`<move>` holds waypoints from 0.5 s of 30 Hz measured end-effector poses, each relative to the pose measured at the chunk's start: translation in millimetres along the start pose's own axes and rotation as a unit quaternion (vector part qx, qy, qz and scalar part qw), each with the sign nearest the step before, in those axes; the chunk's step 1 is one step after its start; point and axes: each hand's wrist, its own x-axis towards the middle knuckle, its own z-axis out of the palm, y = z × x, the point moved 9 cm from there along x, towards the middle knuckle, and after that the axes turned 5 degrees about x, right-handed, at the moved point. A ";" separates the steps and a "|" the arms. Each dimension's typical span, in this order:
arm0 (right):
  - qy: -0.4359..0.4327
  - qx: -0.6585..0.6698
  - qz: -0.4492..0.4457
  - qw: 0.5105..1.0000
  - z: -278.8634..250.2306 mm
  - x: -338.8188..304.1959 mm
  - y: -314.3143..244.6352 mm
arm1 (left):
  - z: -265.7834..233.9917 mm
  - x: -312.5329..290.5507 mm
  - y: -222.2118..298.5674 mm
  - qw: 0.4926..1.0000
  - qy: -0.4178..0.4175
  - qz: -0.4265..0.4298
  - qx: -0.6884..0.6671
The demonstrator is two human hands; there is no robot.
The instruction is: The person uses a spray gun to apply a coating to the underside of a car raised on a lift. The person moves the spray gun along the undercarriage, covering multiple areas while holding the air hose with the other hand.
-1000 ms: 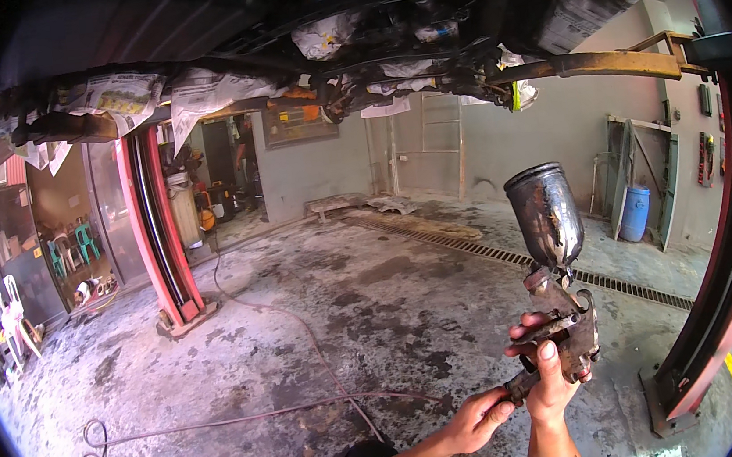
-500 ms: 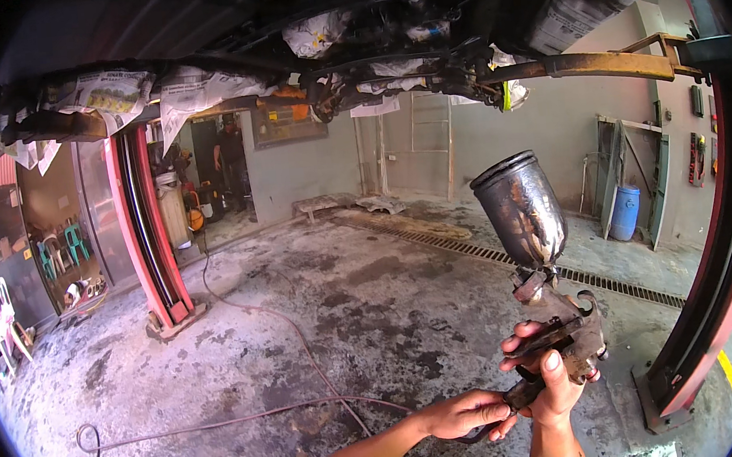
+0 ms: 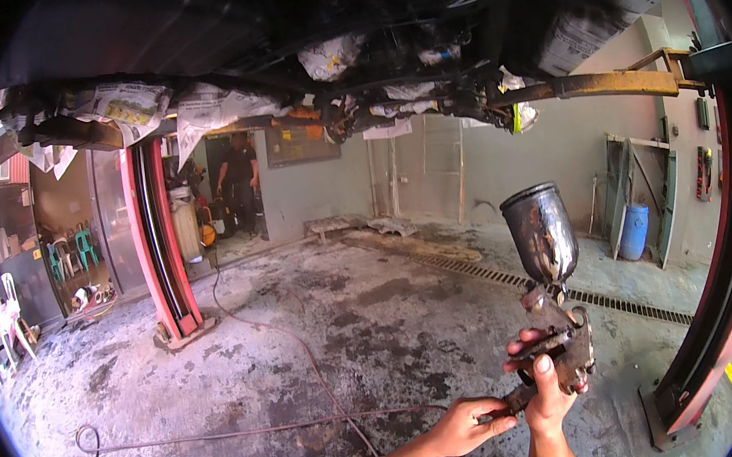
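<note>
The spray gun (image 3: pixel 557 333) stands upright in the right hand (image 3: pixel 548 396), whose fingers are wrapped around its grip, thumb up along the back. Its body is dark, grimy metal, crusted with old paint. Above the hand rises the gun's single cup (image 3: pixel 542 233), a tapered steel cylinder, dull and streaked, tilted slightly to the left. The left hand (image 3: pixel 464 426) sits just left of the right one, its fingers pinched on the bottom end of the gun's handle.

One thin hose (image 3: pixel 253 431) runs leftward from the hands across the concrete floor (image 3: pixel 374 316), which is rough, stained and blotchy, and ends in a loose coil far left. Two red lift posts show: one (image 3: pixel 161 248) far to the left of the hands, one (image 3: pixel 725 300) close on the right. Overhead hangs a blackened vehicle underside (image 3: pixel 367 52) with crumpled newspaper masking (image 3: pixel 121 107) taped on. One blue barrel (image 3: pixel 635 231) stands beyond the right hand, by the grey wall. One person (image 3: pixel 238 179) stands in the far doorway.
</note>
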 end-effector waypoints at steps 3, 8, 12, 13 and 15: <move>-0.008 0.011 0.022 1.000 -0.2 -1.7 -2.3 | 20.6 1.2 -9.7 0.957 -0.218 -0.111 -0.155; -0.020 0.020 0.025 0.999 3.2 -4.4 -10.2 | 18.2 5.7 10.3 0.963 -0.240 -0.053 -0.112; 0.005 0.004 0.004 1.000 2.3 -2.4 -9.8 | 5.6 5.7 21.3 0.992 -0.119 0.018 0.040; 0.008 -0.001 -0.002 1.000 2.2 -1.8 -8.7 | 3.4 4.2 19.7 0.993 -0.100 0.010 0.068; 0.016 -0.009 -0.014 1.000 1.1 0.5 -5.4 | -2.1 3.4 18.0 0.992 -0.062 0.008 0.109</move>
